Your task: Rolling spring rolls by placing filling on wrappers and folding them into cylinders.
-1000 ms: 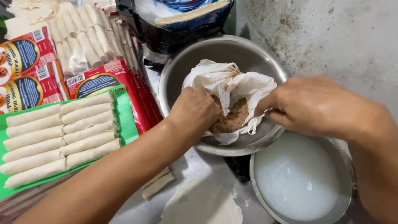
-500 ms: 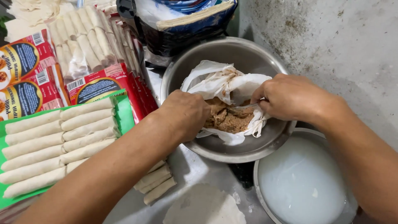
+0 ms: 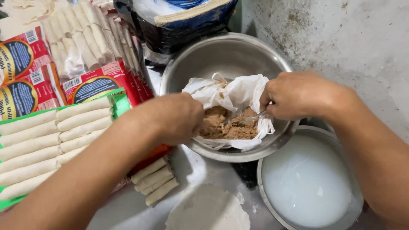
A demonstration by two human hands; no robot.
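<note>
Up against a stained grey wall (image 3: 341, 38), on a wet metal counter (image 3: 194, 168): a steel bowl (image 3: 221, 55) lined with crumpled white plastic (image 3: 240, 91), and in the hollow of that lining a heap of brown minced filling (image 3: 226, 127). Different now from a second back: no longer tugging the plastic open with both hands, but working a metal spoon (image 3: 252, 116) into the filling. Right hand (image 3: 298, 96) closed in a fist round the spoon's handle, tip buried in the mince. Left hand (image 3: 170, 121) drawn to the lining's near-left edge, fingers curled under and out of sight, so impossible to tell whether pinching the plastic or only resting against it. Probably means the opening-up is done and scooping under way. Below the bowl, a bare round wrapper (image 3: 208, 211) lying flat on the counter. Newly uncovered beneath the left forearm, three loose finished rolls (image 3: 155, 181). Further left, rows of rolls on a green tray (image 3: 121, 104), with red packets (image 3: 25, 72) behind. At lower right, a second steel bowl (image 3: 260, 187) of milky white liquid.
</note>
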